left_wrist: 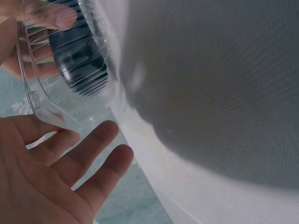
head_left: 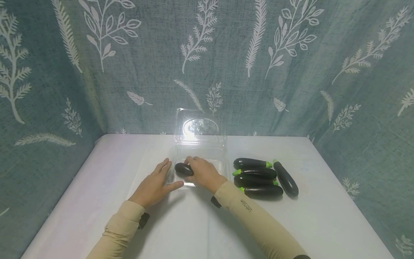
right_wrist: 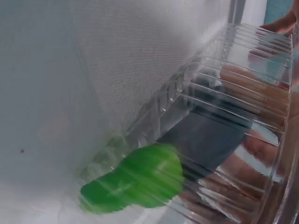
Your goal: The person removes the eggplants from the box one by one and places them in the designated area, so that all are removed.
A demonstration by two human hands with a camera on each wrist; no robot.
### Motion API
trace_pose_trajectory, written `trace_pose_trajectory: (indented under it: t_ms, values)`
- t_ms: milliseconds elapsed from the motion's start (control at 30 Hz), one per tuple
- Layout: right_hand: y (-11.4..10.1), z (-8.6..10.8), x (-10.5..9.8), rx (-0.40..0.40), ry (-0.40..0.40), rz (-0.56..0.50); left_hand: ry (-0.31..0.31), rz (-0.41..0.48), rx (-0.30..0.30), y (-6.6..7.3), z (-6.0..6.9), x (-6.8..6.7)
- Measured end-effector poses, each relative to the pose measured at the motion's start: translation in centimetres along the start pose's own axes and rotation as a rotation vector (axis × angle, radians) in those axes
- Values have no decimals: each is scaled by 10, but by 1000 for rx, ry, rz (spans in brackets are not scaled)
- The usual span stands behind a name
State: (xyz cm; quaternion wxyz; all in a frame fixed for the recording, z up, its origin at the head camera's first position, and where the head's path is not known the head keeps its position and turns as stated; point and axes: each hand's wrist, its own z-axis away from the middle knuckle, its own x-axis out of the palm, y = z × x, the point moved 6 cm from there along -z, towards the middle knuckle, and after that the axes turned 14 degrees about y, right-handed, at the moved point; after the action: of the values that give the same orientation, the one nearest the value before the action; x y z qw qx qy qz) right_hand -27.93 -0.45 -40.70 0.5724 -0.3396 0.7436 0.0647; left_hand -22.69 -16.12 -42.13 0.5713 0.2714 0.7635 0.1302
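Observation:
A clear plastic clamshell container [head_left: 221,154] stands on the table, its lid [head_left: 201,124] raised at the back. Inside the base, my right hand [head_left: 204,174] grips a dark eggplant [head_left: 183,169] that lies crosswise near the front wall. Through the ribbed plastic in the right wrist view, the eggplant's green stem end [right_wrist: 154,175] shows, partly blurred. My left hand [head_left: 153,185] is at the container's left side, fingers spread and fairly straight. In the left wrist view, the fingertips of this left hand [left_wrist: 51,172] touch or nearly touch the container's rim [left_wrist: 33,100].
Several more dark eggplants lie to the right of the container: a stacked row [head_left: 258,180] and one slanted eggplant [head_left: 286,180] at its right end. The white-covered table [head_left: 323,223] meets a green leaf-patterned curtain [head_left: 155,72] at the back and sides.

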Motion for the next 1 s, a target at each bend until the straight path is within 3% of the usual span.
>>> trace_pose_trajectory:
  t_ms: [400,767,1000]
  values:
    - [5,1,2,61,-6,29,1,-5,-2,1,0,0]
    - [6,3,-6,25,57,35,3,-6,2,2,-1,1]
    - [0,1,-23,7,110,2,4,-13,7,1,-1,0]
